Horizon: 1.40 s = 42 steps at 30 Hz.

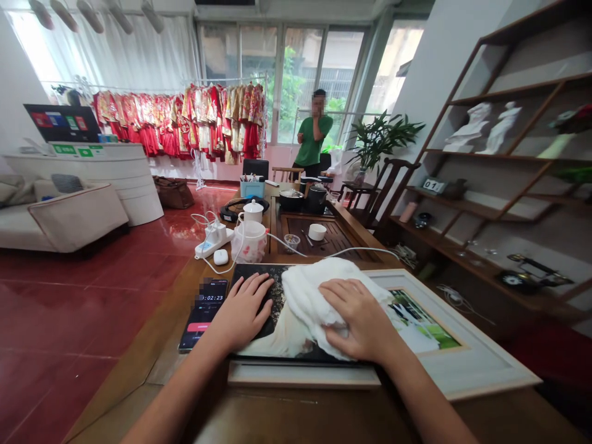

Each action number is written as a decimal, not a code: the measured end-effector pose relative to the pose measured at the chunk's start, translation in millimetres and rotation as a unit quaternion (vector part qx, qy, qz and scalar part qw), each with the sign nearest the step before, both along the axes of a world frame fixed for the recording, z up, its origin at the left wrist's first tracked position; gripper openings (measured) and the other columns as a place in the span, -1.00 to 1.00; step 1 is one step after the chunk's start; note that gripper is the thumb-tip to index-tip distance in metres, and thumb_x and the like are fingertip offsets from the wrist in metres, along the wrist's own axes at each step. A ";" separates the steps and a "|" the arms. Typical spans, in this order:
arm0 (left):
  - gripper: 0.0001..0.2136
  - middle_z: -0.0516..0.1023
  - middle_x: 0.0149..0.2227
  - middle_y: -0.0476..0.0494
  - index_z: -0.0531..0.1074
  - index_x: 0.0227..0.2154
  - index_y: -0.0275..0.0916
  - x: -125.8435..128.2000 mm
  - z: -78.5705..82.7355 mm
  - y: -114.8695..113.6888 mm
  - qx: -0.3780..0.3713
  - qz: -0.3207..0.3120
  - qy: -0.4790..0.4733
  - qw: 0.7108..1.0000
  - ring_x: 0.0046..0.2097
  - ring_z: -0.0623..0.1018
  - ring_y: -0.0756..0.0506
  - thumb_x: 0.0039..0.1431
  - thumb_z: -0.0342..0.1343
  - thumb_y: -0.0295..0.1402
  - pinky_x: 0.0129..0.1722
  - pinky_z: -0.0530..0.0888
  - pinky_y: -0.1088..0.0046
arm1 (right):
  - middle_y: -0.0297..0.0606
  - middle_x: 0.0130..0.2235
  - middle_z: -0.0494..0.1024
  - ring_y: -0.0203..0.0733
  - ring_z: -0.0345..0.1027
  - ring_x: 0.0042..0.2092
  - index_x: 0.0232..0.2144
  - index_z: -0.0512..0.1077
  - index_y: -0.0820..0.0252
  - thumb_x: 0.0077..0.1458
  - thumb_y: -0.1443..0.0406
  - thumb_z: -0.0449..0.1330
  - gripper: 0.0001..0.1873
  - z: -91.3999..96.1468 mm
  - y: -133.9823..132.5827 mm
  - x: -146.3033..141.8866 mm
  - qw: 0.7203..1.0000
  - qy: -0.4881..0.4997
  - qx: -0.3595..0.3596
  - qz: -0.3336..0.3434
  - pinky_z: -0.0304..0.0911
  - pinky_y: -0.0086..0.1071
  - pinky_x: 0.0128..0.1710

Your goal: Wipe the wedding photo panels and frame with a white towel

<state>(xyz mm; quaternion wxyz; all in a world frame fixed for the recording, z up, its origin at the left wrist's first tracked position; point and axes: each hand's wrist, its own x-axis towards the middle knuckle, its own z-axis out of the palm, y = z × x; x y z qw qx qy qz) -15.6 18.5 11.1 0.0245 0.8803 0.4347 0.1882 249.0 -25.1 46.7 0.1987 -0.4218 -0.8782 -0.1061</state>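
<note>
A: What are the hands doing?

B: The left hand (243,311) is lying flat and open on a dark picture panel (280,308), fingers spread, gripping nothing. The right hand (358,320) is pressing palm-down on a white cloth (308,296), fingers slightly curved, not clearly closing on it.

A: Where is the cloth sitting?

B: It's bunching across the middle of the panel, between the hands. The panel is lying on the desk (296,419), overlapping a white frame (481,364).

A: How much of the panel is showing?

B: Its left strip is showing under the left hand, speckled and glossy, with a pale shape along the lower edge. The cloth is hiding the middle, so I can't tell how that surface looks.

A: Anything close by?

B: A phone (203,314) is lying beside the left hand, showing a timer.
</note>
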 end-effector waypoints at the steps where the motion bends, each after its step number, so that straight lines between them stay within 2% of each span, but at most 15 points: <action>1: -0.61 0.14 0.28 -0.05 0.13 0.20 -0.08 0.1 0.2 -0.1 -0.001 0.000 0.001 1.000 0.30 0.11 -0.14 0.35 -0.19 -0.25 0.28 0.05 0.13 | -0.06 -0.04 0.45 0.08 0.29 -0.03 -0.05 0.33 0.21 -0.16 0.28 0.16 -0.47 0.9 -1.5 -2.0 1.000 0.001 -0.011 0.021 0.08 -0.03 0.01; 4: -0.62 0.13 0.29 -0.05 0.13 0.20 -0.09 0.8 1.4 -0.4 -0.004 -0.001 0.003 1.000 0.30 0.10 -0.13 0.35 -0.20 -0.25 0.28 0.04 0.12 | -0.07 -0.01 0.44 0.05 0.27 0.00 -0.03 0.32 0.21 -0.18 0.29 0.16 -0.44 1.5 -1.8 -0.5 0.998 0.008 -0.028 0.052 0.06 -0.05 0.03; 8: -0.61 0.12 0.29 -0.05 0.12 0.20 -0.10 1.3 1.9 -0.2 -0.007 0.000 0.006 1.000 0.30 0.10 -0.13 0.35 -0.20 -0.25 0.28 0.05 0.12 | -0.01 -0.02 0.44 0.09 0.27 0.00 -0.04 0.34 0.27 -0.09 0.27 0.16 -0.50 -2.0 3.8 8.9 1.000 0.009 0.002 -0.017 0.09 -0.05 0.00; 10: -0.61 0.12 0.29 -0.05 0.13 0.20 -0.09 1.1 1.4 0.3 -0.007 0.000 0.006 1.000 0.30 0.11 -0.14 0.35 -0.19 -0.24 0.28 0.05 0.11 | 0.00 -0.03 0.45 0.10 0.28 -0.02 -0.05 0.35 0.28 -0.08 0.26 0.16 -0.52 -2.7 4.0 8.1 0.999 0.007 0.010 -0.031 0.10 -0.04 -0.01; 15: -0.62 0.12 0.29 -0.05 0.14 0.19 -0.08 0.2 -0.5 1.2 -0.006 -0.001 0.008 1.000 0.30 0.11 -0.15 0.35 -0.19 -0.24 0.28 0.06 0.10 | -0.08 -0.02 0.45 0.05 0.27 0.00 -0.03 0.34 0.22 -0.14 0.27 0.17 -0.47 -0.6 0.0 1.9 0.999 0.002 -0.027 0.037 0.07 -0.06 0.03; 21: -0.61 0.13 0.29 -0.04 0.13 0.20 -0.08 -0.2 -1.5 2.1 -0.001 -0.004 0.002 1.000 0.29 0.13 -0.13 0.35 -0.20 -0.24 0.29 0.04 0.13 | 0.00 -0.04 0.46 0.08 0.29 -0.03 -0.07 0.36 0.30 -0.04 0.23 0.15 -0.54 -1.6 4.8 13.2 0.998 0.002 0.015 -0.066 0.10 -0.05 -0.02; 23: -0.61 0.13 0.29 -0.04 0.13 0.20 -0.08 0.0 -1.2 2.3 -0.002 -0.005 0.004 1.000 0.29 0.13 -0.13 0.35 -0.20 -0.24 0.28 0.04 0.12 | -0.03 -0.03 0.45 0.07 0.28 -0.02 -0.07 0.36 0.29 -0.05 0.22 0.16 -0.53 -1.2 2.7 8.6 0.999 0.002 0.007 -0.041 0.08 -0.05 0.00; 26: -0.61 0.13 0.29 -0.04 0.12 0.20 -0.08 0.5 -0.5 2.3 -0.005 -0.009 0.012 1.000 0.30 0.12 -0.13 0.35 -0.20 -0.24 0.28 0.06 0.12 | -0.10 -0.02 0.45 0.04 0.27 0.01 -0.04 0.35 0.23 -0.11 0.22 0.18 -0.48 0.9 -1.6 -1.3 0.999 0.005 -0.025 0.029 0.06 -0.06 0.04; 28: -0.61 0.12 0.29 -0.04 0.12 0.20 -0.08 0.7 -0.5 2.3 -0.004 -0.010 0.014 1.000 0.30 0.12 -0.12 0.35 -0.20 -0.24 0.28 0.06 0.12 | -0.12 -0.02 0.45 0.02 0.27 0.02 -0.03 0.34 0.21 -0.13 0.23 0.19 -0.46 2.0 -1.8 -2.6 0.998 0.008 -0.036 0.048 0.06 -0.08 0.04; 34: -0.61 0.13 0.29 -0.06 0.12 0.20 -0.09 1.1 -1.1 2.9 -0.005 -0.004 0.011 1.000 0.30 0.12 -0.12 0.35 -0.20 -0.23 0.28 0.04 0.10 | -0.02 -0.02 0.45 0.08 0.28 -0.01 -0.05 0.36 0.27 -0.06 0.24 0.16 -0.53 -0.7 2.6 7.1 0.999 0.017 0.014 -0.035 0.09 -0.05 0.00; 39: -0.62 0.11 0.29 -0.06 0.13 0.20 -0.07 0.6 -0.4 2.1 -0.008 -0.008 0.007 1.000 0.30 0.11 -0.13 0.35 -0.20 -0.23 0.28 0.05 0.10 | -0.10 0.00 0.44 0.04 0.26 0.03 0.00 0.32 0.21 -0.11 0.25 0.18 -0.45 -1.3 0.2 1.7 0.999 0.008 -0.031 0.033 0.06 -0.07 0.04; 42: -0.61 0.12 0.29 -0.04 0.12 0.20 -0.06 0.1 -1.2 1.9 -0.007 -0.005 0.003 1.000 0.30 0.12 -0.12 0.35 -0.20 -0.23 0.28 0.04 0.11 | -0.08 0.00 0.44 0.03 0.27 0.03 0.00 0.32 0.23 -0.08 0.25 0.18 -0.47 -1.6 2.5 5.7 1.000 0.011 -0.018 0.012 0.07 -0.08 0.03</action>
